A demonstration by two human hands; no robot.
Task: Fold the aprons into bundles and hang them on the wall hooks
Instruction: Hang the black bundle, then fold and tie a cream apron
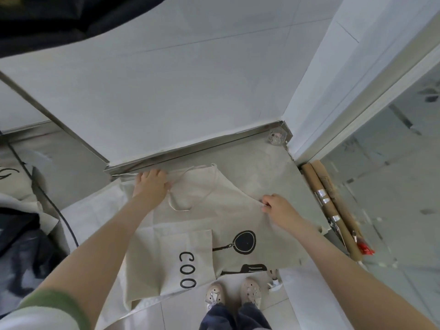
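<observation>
A cream apron [214,225] with a black pan print and the letters "COO" lies spread on the floor, one side folded over. Its neck strap [181,203] loops across the bib. My left hand [152,184] holds the top left part of the bib near the wall base, fingers curled on the cloth. My right hand [278,208] pinches the apron's right edge at the armhole curve. No wall hooks are in view.
A white tiled wall with a metal skirting [195,148] runs just beyond the apron. Cardboard tubes [331,208] lie along a glass door at right. Dark and cream cloth [21,225] and a black cable [54,208] lie at left. My shoes [233,296] stand at the apron's near edge.
</observation>
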